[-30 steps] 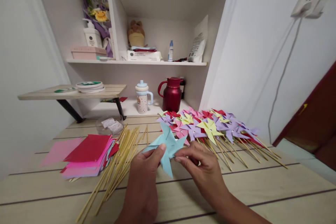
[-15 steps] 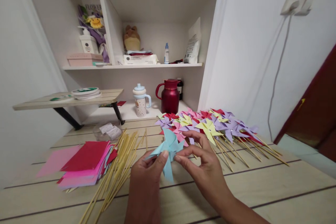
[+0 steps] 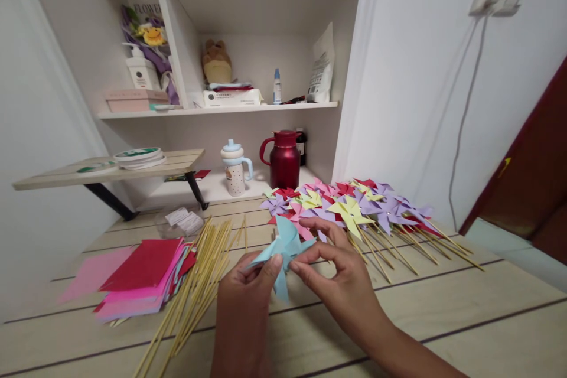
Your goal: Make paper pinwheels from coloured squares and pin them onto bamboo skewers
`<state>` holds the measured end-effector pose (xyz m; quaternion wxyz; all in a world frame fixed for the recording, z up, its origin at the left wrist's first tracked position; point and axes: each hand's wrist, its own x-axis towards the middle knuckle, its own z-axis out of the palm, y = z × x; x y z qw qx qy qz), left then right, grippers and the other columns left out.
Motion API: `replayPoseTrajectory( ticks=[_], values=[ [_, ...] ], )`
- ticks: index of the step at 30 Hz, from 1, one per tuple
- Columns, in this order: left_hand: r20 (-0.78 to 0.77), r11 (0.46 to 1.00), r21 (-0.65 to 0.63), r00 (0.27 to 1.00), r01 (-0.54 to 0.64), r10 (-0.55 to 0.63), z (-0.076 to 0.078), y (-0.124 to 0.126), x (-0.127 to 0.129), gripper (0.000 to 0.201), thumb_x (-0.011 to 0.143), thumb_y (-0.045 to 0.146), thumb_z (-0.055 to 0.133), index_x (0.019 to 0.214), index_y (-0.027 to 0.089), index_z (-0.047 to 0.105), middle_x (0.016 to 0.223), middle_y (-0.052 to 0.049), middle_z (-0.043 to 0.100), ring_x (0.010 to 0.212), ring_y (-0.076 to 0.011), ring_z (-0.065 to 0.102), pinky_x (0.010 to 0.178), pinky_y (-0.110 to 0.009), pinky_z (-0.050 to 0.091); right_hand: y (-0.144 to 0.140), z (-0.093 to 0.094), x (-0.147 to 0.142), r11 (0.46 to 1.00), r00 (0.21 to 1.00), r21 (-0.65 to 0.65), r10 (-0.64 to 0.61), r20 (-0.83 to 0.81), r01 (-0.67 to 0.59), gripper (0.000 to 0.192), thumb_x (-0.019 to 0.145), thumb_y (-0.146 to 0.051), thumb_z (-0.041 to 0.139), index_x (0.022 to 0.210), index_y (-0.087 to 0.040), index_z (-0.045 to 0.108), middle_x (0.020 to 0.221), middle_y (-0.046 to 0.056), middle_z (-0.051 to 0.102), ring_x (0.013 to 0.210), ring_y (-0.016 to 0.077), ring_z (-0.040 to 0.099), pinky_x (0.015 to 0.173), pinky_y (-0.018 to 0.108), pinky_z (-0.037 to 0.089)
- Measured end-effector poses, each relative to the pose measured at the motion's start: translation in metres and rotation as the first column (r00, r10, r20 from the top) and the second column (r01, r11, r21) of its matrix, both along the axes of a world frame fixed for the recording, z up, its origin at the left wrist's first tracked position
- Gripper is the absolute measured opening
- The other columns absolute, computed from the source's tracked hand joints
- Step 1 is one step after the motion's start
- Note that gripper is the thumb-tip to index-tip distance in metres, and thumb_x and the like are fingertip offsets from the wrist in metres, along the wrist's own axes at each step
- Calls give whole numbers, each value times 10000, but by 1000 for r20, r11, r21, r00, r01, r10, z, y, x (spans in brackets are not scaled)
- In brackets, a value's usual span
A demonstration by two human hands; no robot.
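While my left hand (image 3: 248, 301) pinches the light blue paper pinwheel (image 3: 283, 246) from below, thumb closed against its near blades, my right hand (image 3: 339, 271) meets it from the right, thumb and forefinger closed on the paper near the centre and the other fingers spread loosely above. I hold the pinwheel in the air above the pale wooden table (image 3: 443, 307), at the middle of the view, with one blade hanging down between the two hands.

Just left of my left hand lies a loose bundle of bamboo sticks (image 3: 195, 283), fanned out toward the near edge. Left of those sits a stack of coloured paper squares (image 3: 142, 274), red on top with pink beneath. Farther off and to the right, finished pinwheels on sticks (image 3: 354, 212) lie heaped together, purple, yellow, red and pink, their sticks pointing toward the near right.

At the far end, a dark red jug (image 3: 283, 159) stands beside a pale blue-lidded cup (image 3: 235, 168) on a low white shelf (image 3: 212, 189). A small clear dish (image 3: 179, 221) with paper slips rests near the sticks' far tips.
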<state>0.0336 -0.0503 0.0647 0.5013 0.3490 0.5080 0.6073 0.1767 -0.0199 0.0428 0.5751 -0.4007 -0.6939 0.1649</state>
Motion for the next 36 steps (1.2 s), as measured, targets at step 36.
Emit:
replayPoseTrajectory(
  ticks=[36],
  values=[
    [-15, 1000, -30, 1000, -1, 1, 6, 2, -1, 271, 648, 307, 794, 881, 169, 796, 720, -36, 765, 690, -219, 692, 721, -307, 513, 5, 0, 7, 992, 990, -106, 59, -128, -72, 173, 889, -391, 631, 813, -261, 717, 1174, 73, 611, 1179, 279, 551, 979, 451, 453]
  ],
)
